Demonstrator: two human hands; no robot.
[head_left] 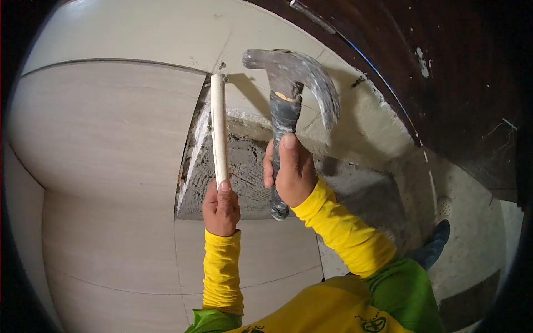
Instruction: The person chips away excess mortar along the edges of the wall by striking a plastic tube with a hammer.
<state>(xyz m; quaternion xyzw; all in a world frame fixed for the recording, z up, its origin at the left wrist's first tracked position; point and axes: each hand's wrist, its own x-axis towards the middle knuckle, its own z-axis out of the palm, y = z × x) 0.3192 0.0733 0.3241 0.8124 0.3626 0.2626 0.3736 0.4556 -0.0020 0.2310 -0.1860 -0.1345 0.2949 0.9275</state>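
My left hand (221,210) is closed around the lower end of a long, pale, straight strip (219,127); its material I cannot make out. The strip's far end reaches the edge where the beige tile meets the cream wall. In my right hand (295,171) is a claw hammer (286,111), gripped by its dark, tape-wrapped handle. The hammer's worn grey head points away from me, its claw curving to the right. Beneath both tools lies a patch of grey mortar (241,166) with a ridged surface, bordered by tiles.
Large beige tiles (105,127) cover the surface left of and below the mortar. A cream wall (139,33) runs along the far side, with a dark brown panel (444,72) at upper right. My dark shoe (436,244) stands on dusty grey floor at right.
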